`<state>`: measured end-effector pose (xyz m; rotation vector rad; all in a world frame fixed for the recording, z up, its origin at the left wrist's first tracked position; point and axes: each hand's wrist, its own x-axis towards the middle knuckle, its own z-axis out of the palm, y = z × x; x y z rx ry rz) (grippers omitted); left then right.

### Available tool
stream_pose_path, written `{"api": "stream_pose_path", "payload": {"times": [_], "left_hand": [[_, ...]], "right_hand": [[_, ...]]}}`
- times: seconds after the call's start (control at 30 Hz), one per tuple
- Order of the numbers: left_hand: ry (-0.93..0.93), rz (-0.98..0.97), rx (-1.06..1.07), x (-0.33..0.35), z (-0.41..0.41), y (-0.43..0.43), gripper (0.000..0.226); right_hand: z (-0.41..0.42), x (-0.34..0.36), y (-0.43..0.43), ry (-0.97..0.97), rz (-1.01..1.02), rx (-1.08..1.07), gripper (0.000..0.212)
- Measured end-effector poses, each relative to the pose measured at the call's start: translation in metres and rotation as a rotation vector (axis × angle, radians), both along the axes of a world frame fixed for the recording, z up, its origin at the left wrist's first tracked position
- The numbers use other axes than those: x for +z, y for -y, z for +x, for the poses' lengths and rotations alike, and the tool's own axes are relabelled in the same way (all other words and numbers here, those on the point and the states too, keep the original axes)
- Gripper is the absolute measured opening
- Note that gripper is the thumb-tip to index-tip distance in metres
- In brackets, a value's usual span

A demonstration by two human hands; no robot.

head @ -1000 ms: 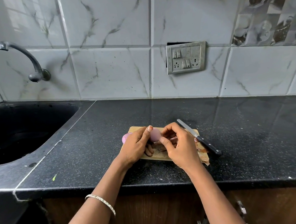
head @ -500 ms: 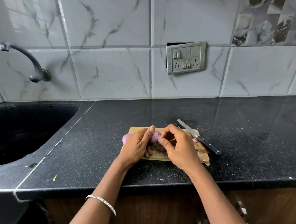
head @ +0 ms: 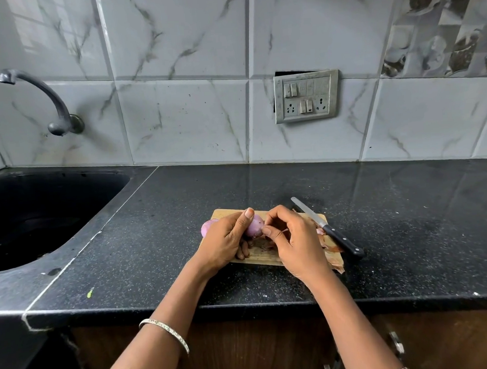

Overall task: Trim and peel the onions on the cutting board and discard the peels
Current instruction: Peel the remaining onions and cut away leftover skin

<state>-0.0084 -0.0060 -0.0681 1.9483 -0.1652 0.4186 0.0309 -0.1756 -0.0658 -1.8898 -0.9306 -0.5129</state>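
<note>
Over a wooden cutting board [head: 224,213] on a black worktop [head: 153,234], the left hand [head: 226,240] has its fingers curled around a pink onion [head: 254,226], and the right hand [head: 295,238] pinches the onion's end. A second onion [head: 208,227] lies behind the left hand, and a knife [head: 326,230] rests over brown peels [head: 331,247] on the board's right side

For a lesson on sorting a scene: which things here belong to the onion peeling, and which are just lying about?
Job: left hand, right hand, held onion, second onion, cutting board, knife, peels.
Lying about: tap, sink, switch panel, green scrap.
</note>
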Motion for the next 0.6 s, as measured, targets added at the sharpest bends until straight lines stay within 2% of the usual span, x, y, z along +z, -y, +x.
{"api": "stream_pose_path", "payload": {"times": [0.23,0.33,0.6], "left_hand": [[0.009,-0.027,0.010,-0.0002,0.0012,0.0007,0.049],[0.011,-0.055,0.000,-0.0003,0.0018,0.0003,0.048],[-0.006,-0.050,-0.014,0.0010,0.0006,0.0009,0.054]], "right_hand": [[-0.0004,-0.0008,0.0001,-0.024,0.015,-0.034,0.008],[-0.0037,0.0025,-0.0005,0.004,0.041,0.002,0.012],[-0.0017,0.0007,-0.0008,0.049,-0.031,-0.008,0.011]]}}
